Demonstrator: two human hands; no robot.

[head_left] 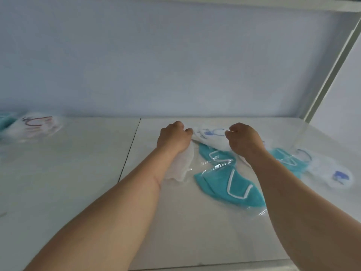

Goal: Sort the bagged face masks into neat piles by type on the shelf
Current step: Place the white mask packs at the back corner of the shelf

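Head view shows a teal bagged mask on the shelf, nearest, between the two arms. Farther back, the left hand and right hand each pinch one end of a white bagged mask. Far left of them lies a blurry mask pile.

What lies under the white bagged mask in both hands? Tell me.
Both hands, left hand and right hand, grip the white bagged mask. A teal bagged mask shows partly beneath it; anything further under is hidden.
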